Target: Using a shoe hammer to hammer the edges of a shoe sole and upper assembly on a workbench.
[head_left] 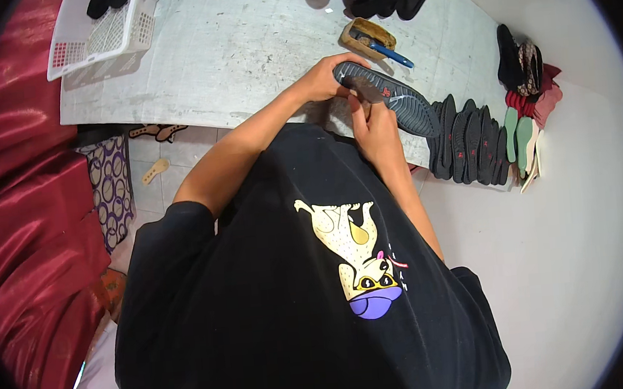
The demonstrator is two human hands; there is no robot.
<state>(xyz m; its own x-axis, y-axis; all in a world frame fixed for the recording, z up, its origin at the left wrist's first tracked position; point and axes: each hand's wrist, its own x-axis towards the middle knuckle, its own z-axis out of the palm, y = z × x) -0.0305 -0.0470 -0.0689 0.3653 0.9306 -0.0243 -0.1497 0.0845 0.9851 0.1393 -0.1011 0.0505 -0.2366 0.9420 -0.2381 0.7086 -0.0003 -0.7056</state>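
Grip: left hand [321,80] clamps shoe sole [386,97] at its ten-o'clock end; right hand [376,127] pinches its lower edge. Steady it over worktop [241,46].

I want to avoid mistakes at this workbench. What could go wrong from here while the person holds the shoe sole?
1. The left hand and right hand hold the dark shoe sole partly past the table edge; it might slip and fall.
2. The brush in its glue pot lies close by; a hand could perhaps knock it.
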